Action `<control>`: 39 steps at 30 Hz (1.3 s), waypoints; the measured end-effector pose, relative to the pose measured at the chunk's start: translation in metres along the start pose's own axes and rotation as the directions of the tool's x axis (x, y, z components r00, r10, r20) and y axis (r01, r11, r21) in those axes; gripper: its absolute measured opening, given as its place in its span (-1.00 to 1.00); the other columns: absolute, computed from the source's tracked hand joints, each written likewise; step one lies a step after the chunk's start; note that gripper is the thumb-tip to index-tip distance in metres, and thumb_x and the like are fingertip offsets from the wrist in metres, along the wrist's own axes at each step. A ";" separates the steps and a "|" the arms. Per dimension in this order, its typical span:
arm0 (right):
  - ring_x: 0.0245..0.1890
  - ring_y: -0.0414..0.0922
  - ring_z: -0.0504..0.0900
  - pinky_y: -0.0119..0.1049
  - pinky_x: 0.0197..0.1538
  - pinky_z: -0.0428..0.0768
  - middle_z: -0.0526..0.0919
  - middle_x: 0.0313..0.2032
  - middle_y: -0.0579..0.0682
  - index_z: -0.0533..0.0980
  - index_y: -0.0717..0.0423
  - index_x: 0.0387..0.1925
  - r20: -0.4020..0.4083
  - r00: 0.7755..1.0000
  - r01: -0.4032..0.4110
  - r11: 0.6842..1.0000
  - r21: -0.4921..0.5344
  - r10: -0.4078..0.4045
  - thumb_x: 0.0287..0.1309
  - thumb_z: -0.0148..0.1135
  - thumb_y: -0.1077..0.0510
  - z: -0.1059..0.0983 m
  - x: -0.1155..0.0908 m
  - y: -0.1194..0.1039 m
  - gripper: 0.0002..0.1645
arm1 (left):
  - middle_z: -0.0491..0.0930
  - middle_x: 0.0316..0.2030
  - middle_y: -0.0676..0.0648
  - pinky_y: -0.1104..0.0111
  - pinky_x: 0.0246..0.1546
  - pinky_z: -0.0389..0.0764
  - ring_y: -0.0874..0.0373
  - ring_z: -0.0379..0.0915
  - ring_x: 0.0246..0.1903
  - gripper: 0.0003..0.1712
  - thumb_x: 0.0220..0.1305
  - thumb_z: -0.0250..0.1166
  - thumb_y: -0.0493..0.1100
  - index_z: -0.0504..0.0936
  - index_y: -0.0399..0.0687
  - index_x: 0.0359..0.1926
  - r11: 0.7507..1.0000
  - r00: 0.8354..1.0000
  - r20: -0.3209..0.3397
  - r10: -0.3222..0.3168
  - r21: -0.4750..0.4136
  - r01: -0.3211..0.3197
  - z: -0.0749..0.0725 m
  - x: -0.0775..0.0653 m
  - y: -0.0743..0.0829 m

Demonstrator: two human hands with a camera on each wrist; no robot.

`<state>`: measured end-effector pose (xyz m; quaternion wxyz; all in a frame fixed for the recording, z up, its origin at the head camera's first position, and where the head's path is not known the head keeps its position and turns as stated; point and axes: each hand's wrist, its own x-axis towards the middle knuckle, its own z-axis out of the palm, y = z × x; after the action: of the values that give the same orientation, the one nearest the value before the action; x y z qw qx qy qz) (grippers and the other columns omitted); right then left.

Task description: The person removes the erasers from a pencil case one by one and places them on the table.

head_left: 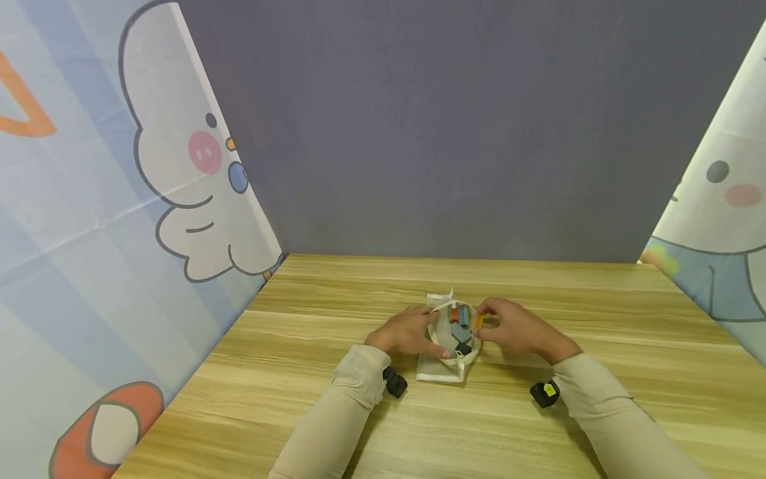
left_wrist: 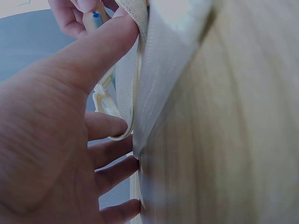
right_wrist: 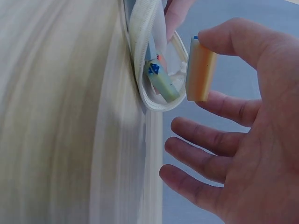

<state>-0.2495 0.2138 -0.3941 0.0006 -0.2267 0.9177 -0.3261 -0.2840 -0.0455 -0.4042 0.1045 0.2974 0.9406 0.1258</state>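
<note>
A white zippered pouch lies on the table with its mouth spread wide. Several small blocks show inside, among them a grey one, a blue one and a red-orange one. My left hand is at the mouth, thumb and index finger set apart against the zip edge and the other fingers spread. Between thumb and index finger my right hand pinches an orange block beside the rim. A pale green block sits just inside the opening in the right wrist view.
The wood-grain table runs back to a dark grey panel. Cartoon-printed cloths hang at the left and right. Black wrist cameras are strapped on the left wrist and right wrist.
</note>
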 end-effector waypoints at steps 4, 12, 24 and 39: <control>0.23 0.27 0.47 0.23 0.20 0.46 0.58 0.13 0.16 0.54 0.14 0.00 -0.002 1.000 -0.003 1.000 0.005 0.003 0.29 0.34 -0.01 -0.004 -0.001 -0.001 -0.62 | 0.06 0.54 -0.01 0.10 0.40 0.22 0.04 -0.02 0.50 0.24 0.05 0.34 0.54 0.12 0.04 0.58 1.000 1.000 0.002 -0.004 -0.005 0.004 0.000 -0.001 0.000; 0.23 0.31 0.44 0.26 0.19 0.44 0.58 0.12 0.20 0.55 0.12 -0.08 -0.022 1.000 -0.014 1.000 0.007 0.014 0.32 0.31 -0.01 -0.013 -0.004 -0.004 -0.69 | 0.03 0.55 0.00 0.08 0.42 0.19 0.04 -0.06 0.51 0.24 0.05 0.33 0.54 0.10 0.06 0.58 1.000 1.000 0.013 -0.013 -0.019 0.014 0.000 -0.002 0.001; 0.15 0.28 0.51 0.19 0.10 0.52 0.56 0.11 0.29 0.58 0.23 -0.01 -0.049 0.998 -0.045 0.999 -0.012 0.045 0.38 0.23 -0.11 -0.024 -0.006 0.000 -0.53 | 0.05 0.55 -0.01 0.09 0.42 0.19 0.03 -0.05 0.51 0.23 0.06 0.34 0.52 0.11 0.06 0.58 1.000 1.000 0.003 0.008 -0.009 -0.008 -0.001 -0.001 0.000; 0.22 0.33 0.43 0.27 0.13 0.47 0.52 0.17 0.30 0.58 0.25 0.10 -0.061 0.993 -0.105 0.993 -0.052 0.102 0.40 0.12 -0.28 -0.037 -0.012 0.013 -0.32 | 0.02 0.55 0.01 0.05 0.43 0.17 0.03 -0.09 0.52 0.22 0.08 0.33 0.52 0.09 0.09 0.59 1.000 1.000 0.011 0.006 -0.023 -0.006 -0.001 -0.004 0.001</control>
<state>-0.2494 0.2497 -0.3747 -0.0154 -0.1690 0.9366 -0.3066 -0.2809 -0.0470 -0.4024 0.1126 0.2996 0.9377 0.1351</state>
